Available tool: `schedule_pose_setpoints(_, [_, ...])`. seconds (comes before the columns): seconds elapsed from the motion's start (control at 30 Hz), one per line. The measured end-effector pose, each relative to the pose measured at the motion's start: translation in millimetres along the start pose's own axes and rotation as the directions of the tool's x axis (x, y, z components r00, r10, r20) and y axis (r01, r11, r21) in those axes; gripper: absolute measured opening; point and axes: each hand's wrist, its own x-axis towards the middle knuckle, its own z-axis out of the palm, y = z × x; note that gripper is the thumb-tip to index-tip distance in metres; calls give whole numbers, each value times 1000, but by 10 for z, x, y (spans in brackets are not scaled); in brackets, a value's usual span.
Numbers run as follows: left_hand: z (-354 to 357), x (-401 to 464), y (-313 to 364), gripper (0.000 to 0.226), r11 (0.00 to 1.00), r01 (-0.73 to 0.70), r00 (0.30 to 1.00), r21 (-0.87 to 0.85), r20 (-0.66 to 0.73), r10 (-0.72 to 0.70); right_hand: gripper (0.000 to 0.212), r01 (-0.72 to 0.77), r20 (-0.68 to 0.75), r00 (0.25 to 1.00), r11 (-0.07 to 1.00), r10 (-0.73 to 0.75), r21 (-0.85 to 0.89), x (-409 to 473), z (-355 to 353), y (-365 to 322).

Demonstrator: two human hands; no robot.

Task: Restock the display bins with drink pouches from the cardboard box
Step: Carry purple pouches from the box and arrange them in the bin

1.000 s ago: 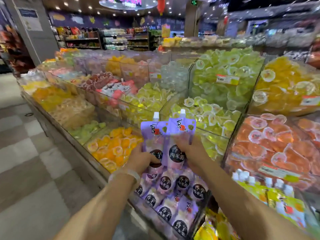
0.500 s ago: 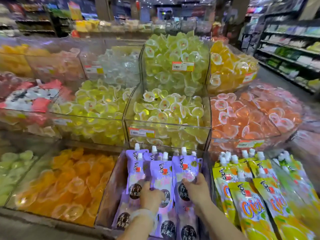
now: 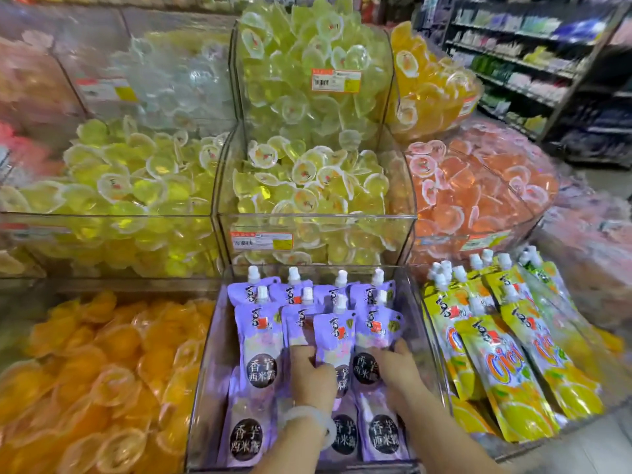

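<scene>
Both hands are down inside a clear acrylic display bin point(image 3: 205, 388) packed with purple spouted drink pouches point(image 3: 260, 354) — soft plastic packs with white screw caps and a dark round label printed in white characters. The left hand point(image 3: 313, 374), with a pale translucent bangle point(image 3: 309, 420) on its wrist, lies on the middle of the stack; its fingers curl over the lower edge of one purple pouch point(image 3: 333, 336), with the thumb tucked against the pack beside it. Whether it truly pinches that pouch or only presses it flat cannot be told. The right hand point(image 3: 398, 371) sits just to the right of the left one, fingers bent and laid on the rightmost purple pouch point(image 3: 374, 333), fingertips touching its lower half; a firm grip cannot be made out here either.

Beyond the fingertips, further purple pouches stand in overlapping rows, caps pointing away from the person. Under the wrists more of them lie flat, labels up.

To the right of the right hand, in the neighbouring bin, lie yellow-green spouted pouches point(image 3: 496, 364) with orange lettering. To the left of the left hand is a bin of orange jelly cups point(image 3: 102, 371). Above the hands sit bins of yellow jelly cups point(image 3: 307, 186) and, further right, pinkish-orange jelly cups point(image 3: 478, 186) — each bin front carrying an orange price tag point(image 3: 261, 240). The cardboard box does not show.
</scene>
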Motion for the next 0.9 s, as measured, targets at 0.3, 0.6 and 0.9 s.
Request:
schedule_pose_setpoints(0.3, [-97, 37, -115, 44, 925, -17, 1000, 380, 29, 7, 26, 43, 20, 999, 984, -40, -171, 50, -16, -16])
schedule_pose_setpoints(0.6, [-54, 54, -76, 40, 900, -47, 999, 433, 23, 41, 30, 88, -39, 992, 887, -119, -454, -100, 109, 107])
schedule_pose_setpoints(0.9, [20, 66, 43, 23, 943, -59, 995, 328, -58, 83, 29, 135, -90, 979, 908, -184, -396, -143, 36, 219])
